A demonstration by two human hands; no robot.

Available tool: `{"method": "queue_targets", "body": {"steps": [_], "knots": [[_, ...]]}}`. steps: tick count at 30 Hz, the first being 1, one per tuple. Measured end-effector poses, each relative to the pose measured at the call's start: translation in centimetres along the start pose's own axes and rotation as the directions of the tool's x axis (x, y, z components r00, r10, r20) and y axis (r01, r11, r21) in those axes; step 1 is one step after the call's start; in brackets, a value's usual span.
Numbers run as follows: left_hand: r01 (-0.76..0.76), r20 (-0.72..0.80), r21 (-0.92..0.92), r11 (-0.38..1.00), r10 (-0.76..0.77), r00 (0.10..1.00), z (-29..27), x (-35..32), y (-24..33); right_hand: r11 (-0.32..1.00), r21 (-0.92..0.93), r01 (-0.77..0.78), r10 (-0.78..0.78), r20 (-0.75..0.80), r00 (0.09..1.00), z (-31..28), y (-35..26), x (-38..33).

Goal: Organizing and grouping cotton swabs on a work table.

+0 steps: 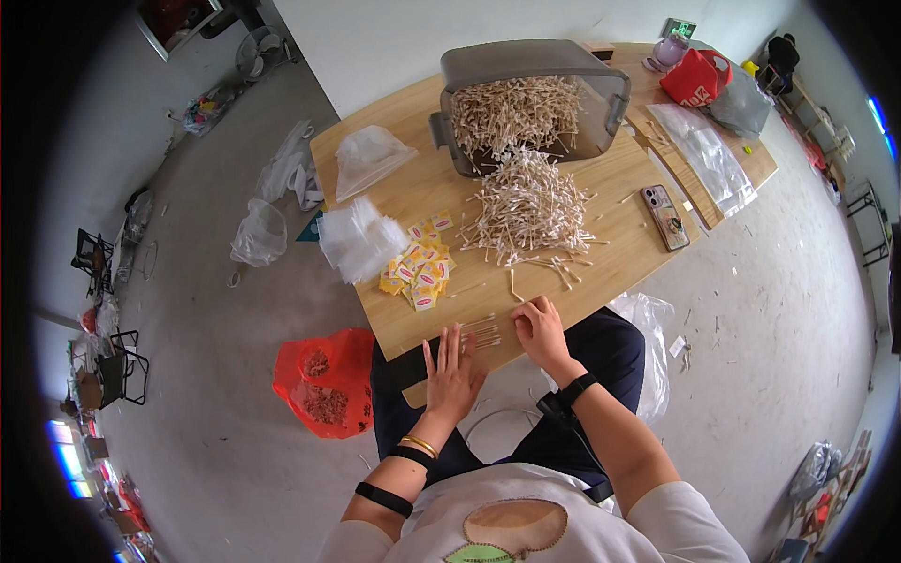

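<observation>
Near the table's front edge lies a small row of cotton swabs point(482, 331), side by side. My left hand point(452, 372) rests at the left ends of this row, fingers stretched out flat. To the right of the row, my right hand point(539, 330) is closed with its fingers curled together; what they hold, if anything, is hidden. A single bent-looking swab point(514, 285) lies just beyond its fingertips. Farther off, a loose heap of cotton swabs point(527, 208) spills from a grey translucent plastic bin point(601, 122) tipped on its side, with more swabs inside.
Left of the heap are yellow-and-white paper labels point(424, 272), a stack of clear plastic bags point(361, 242) and another bag point(371, 158). A phone point(664, 218) lies at the right. A red bag point(324, 380) sits below the table's left side; a red bundle point(696, 79) stands far right.
</observation>
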State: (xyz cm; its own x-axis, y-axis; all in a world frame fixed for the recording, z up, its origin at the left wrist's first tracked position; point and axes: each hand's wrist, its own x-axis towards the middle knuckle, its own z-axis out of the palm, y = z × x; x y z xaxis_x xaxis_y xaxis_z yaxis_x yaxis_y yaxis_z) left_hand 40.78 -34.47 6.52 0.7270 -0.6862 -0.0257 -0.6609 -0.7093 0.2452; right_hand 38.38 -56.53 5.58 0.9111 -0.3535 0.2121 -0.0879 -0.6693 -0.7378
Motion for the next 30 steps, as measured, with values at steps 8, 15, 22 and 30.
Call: {"method": "queue_targets", "body": {"steps": [8, 15, 22, 30], "knots": [[0.020, 0.007, -0.032, 0.999, -0.020, 1.000, -0.2, -0.5, -0.1, 1.000, -0.001, 0.007, -0.007, -0.004, 1.000, 0.0, 0.4, -0.1], [0.200, 0.011, 0.069, 0.977, -0.201, 0.980, 0.4, -1.5, -3.8, 1.000, 0.009, 0.016, -0.016, 0.004, 1.000, 0.0, 0.0, -0.2], [0.204, 0.166, 0.066, 0.977, -0.213, 0.963, 0.1, -1.3, -4.1, 0.999, -0.025, 0.021, -0.021, 0.000, 1.000, 0.2, 0.1, -0.4], [0.214, 0.214, 0.070, 0.974, -0.224, 0.951, -0.3, -1.0, -4.1, 0.997, -0.073, 0.022, -0.024, -0.029, 0.999, 0.5, -0.1, -0.9]]}}
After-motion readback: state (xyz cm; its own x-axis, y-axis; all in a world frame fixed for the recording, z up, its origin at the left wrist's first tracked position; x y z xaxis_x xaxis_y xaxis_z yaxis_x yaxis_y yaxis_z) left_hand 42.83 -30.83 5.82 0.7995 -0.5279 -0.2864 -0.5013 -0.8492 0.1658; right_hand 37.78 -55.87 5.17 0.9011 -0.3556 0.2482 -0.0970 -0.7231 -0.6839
